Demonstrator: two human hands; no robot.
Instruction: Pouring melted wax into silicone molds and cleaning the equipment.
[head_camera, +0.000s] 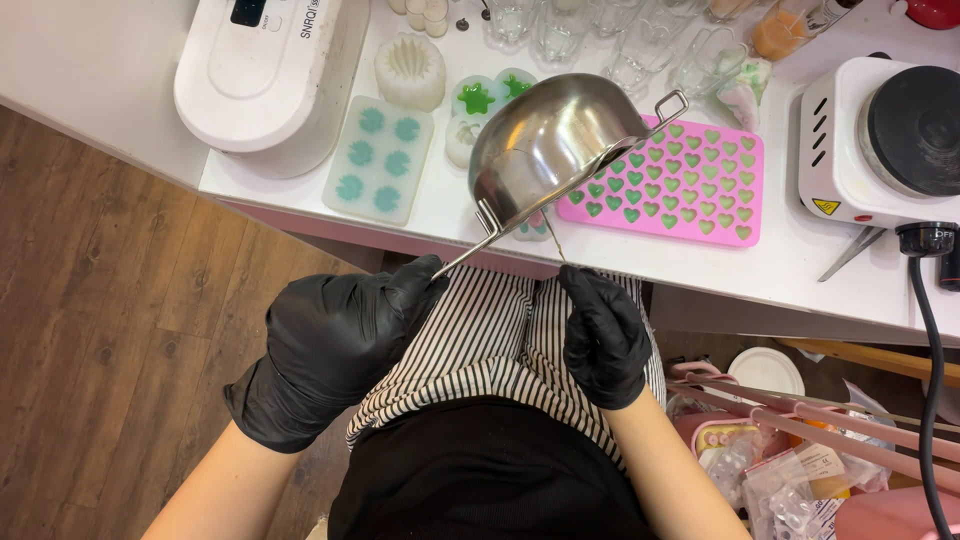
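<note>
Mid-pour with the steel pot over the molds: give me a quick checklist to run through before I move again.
1. Left hand grip on the wire handle: ok, fingers closed on it.
2. Steel pot tilted toward the table edge: ok.
3. Right hand below the pot, holding a thin strand at its fingertips: cannot tell what it is.
4. Small mold under the pot's rim: mostly hidden, fill level cannot tell.
5. Pink heart mold: ok, cavities hold green fill.
6. Hot plate apart from the pot: ok.
</note>
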